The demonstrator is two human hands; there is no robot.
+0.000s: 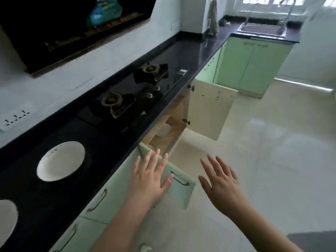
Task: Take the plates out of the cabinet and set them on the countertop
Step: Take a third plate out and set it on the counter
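- Two plates (61, 160) (6, 222) lie on the bench (112, 142); another (163, 130) waits inside the cabinet (174, 122), doors open for reach.
- Left hand (151, 177) and right hand (221, 182) hover wide, grip empty, apparently heading in.

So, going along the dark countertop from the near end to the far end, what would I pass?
Plate cut off by the edge → whole white plate → near burner → far burner → hanging cloth → sink.
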